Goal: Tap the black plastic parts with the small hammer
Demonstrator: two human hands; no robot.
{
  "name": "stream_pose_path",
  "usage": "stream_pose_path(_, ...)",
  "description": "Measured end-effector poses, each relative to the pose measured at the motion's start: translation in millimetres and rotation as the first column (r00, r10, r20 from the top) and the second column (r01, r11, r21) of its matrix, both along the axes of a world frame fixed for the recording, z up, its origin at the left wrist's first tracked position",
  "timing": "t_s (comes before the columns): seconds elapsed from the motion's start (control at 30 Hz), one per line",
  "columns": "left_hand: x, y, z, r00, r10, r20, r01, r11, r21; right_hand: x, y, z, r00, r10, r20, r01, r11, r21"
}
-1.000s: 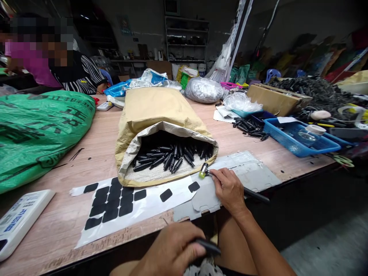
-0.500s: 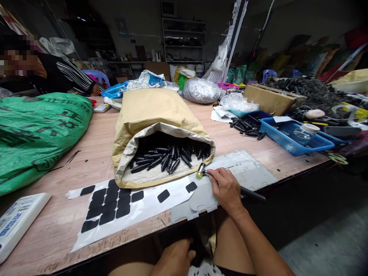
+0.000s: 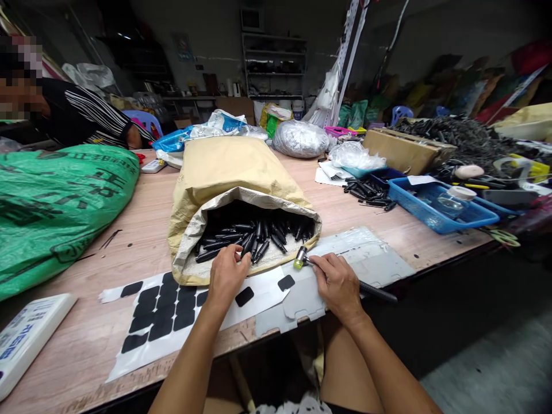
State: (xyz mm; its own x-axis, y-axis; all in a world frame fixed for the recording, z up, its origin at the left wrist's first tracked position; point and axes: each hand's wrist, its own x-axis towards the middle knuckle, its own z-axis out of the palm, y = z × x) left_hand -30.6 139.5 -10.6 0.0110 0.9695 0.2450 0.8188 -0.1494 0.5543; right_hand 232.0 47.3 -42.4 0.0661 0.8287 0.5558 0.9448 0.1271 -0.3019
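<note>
A tan woven sack (image 3: 241, 161) lies with its mouth toward me, holding many black pen-shaped pieces (image 3: 261, 233). My left hand (image 3: 228, 270) is at the sack's mouth, thumb and fingers apart and curved toward the nearest pieces; whether the fingertips touch one is unclear. To the right, my right hand (image 3: 338, 282) is closed around the black handle of a small hammer (image 3: 301, 257). The hammer's metal head has a yellow-green tip and rests over a grey sheet (image 3: 366, 259). A white sheet with black rounded-square stickers (image 3: 161, 310) lies under my left forearm.
A green sack (image 3: 64, 207) fills the left side, with a white box (image 3: 34, 333) before it. On the right are a blue tray (image 3: 440, 204) with a jar, loose black pieces (image 3: 368, 192) and a cardboard box (image 3: 401, 146). A person (image 3: 77, 112) leans at the far left.
My left hand has risen from my lap to the sack's mouth and its black pieces. My right hand keeps its hold on the hammer in nearly the same place.
</note>
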Motion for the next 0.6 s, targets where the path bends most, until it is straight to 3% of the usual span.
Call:
stream_pose_path(0.07, -1, 9, -6.3, 0.999, 0.006, -0.048, -0.007, 1.0, -0.016, 0, 0, 0.1, 1.0, 0.001, -0.001, -0.001, 1.0, -0.001)
stream_pose_path(0.17, -3, 8, -2.5, 0.999, -0.006, -0.052, 0.005, 1.0, -0.027, 0, 0, 0.4, 1.0, 0.001, -0.002, -0.001, 1.0, -0.004)
stream_pose_path(0.37, -5, -38, 13.9, 0.985, -0.079, 0.15, 0.088, 0.995, -0.049, 0, 0, 0.1, 1.0, -0.006, -0.002, 0.006, 1.0, -0.006)
stream_pose_path(0.47, -3, -59, 6.4, 0.965, -0.173, 0.199, 0.187, 0.981, -0.053, 1, 0, -0.6, 1.0, -0.006, 0.003, 0.006, 1.0, -0.005)
stream_pose_path(0.6, -2, -65, -10.4, 0.949, -0.238, 0.206, 0.256, 0.964, -0.068, 1, 0, -0.9, 1.0, -0.012, 0.015, 0.012, 1.0, -0.013)
